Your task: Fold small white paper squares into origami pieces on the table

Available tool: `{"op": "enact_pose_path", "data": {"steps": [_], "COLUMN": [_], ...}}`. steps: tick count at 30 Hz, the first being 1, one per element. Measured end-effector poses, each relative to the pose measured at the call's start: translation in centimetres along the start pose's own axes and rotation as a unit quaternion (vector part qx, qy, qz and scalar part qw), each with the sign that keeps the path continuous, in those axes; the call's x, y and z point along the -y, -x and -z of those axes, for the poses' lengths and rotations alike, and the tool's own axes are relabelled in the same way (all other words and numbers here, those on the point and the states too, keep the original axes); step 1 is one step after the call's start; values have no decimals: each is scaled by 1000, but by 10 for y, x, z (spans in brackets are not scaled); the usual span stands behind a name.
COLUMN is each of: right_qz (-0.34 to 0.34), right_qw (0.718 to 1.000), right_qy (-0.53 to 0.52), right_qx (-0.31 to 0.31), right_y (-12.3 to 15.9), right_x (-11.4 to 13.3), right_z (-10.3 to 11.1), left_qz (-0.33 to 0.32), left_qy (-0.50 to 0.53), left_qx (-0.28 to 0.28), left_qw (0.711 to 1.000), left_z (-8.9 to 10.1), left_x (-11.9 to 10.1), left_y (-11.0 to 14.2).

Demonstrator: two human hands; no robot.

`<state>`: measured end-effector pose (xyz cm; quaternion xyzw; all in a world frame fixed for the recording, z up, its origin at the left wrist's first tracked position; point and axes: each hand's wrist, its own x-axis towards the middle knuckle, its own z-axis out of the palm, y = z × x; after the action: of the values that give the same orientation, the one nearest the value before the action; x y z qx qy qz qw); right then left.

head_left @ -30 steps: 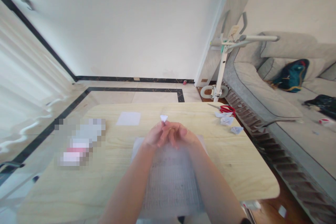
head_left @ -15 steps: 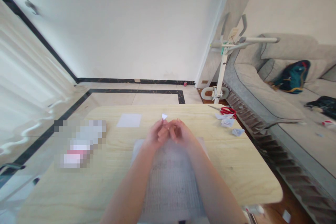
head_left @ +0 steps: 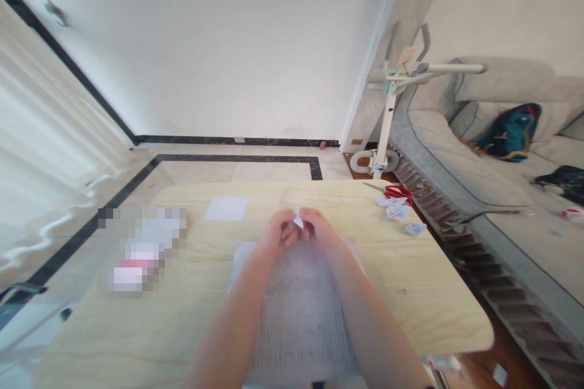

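Observation:
Between my two hands is a small piece of folded white paper (head_left: 298, 221), held just past the far edge of a printed sheet (head_left: 301, 316). My left hand (head_left: 277, 234) pinches it from the left, fingers curled in. From the other side my right hand (head_left: 319, 230) grips it, thumb and fingers closed. Much of the paper is hidden by the fingers. A flat white square of paper (head_left: 226, 208) lies to the left of my hands. Over on the right side are several folded paper pieces (head_left: 398, 213), close to red-handled scissors (head_left: 398, 194).
The light wooden table (head_left: 420, 292) has rounded corners. A pixelated patch (head_left: 150, 249) covers something at its left. Beyond the right edge stand a grey sofa (head_left: 493, 182) and a white exercise machine (head_left: 387, 115). A white wall (head_left: 237, 42) rises behind.
The folded paper has turned and come slightly nearer and to the right; its point now faces down between my fingertips. My left hand now lies level with the right one.

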<state>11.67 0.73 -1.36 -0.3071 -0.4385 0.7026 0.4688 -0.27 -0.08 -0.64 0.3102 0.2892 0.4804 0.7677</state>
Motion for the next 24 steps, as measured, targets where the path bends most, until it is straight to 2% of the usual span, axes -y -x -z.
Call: {"op": "enact_pose_path", "data": {"steps": [4,11,18,24], "right_qz": [-4,-13,-10,-8], "right_qw": [1000,998,999,998], "right_qy": [3,16,32,23], "right_qx": [-15,-62,-31,-51], "right_y": [0,0,3,2], "right_x": [2,3,7,6], "right_z": [0,-1,-3,-1], "left_qz": [-12,-26,-19,-25], "left_qy": [-24,-58,-44,-56], "left_qx": [-18,-3,17,2], "left_qw": [999,998,999,998], "left_z": [0,-1,-2,-2], "left_x": [2,3,2,4], "left_y": [-1,-2,0,-2]}}
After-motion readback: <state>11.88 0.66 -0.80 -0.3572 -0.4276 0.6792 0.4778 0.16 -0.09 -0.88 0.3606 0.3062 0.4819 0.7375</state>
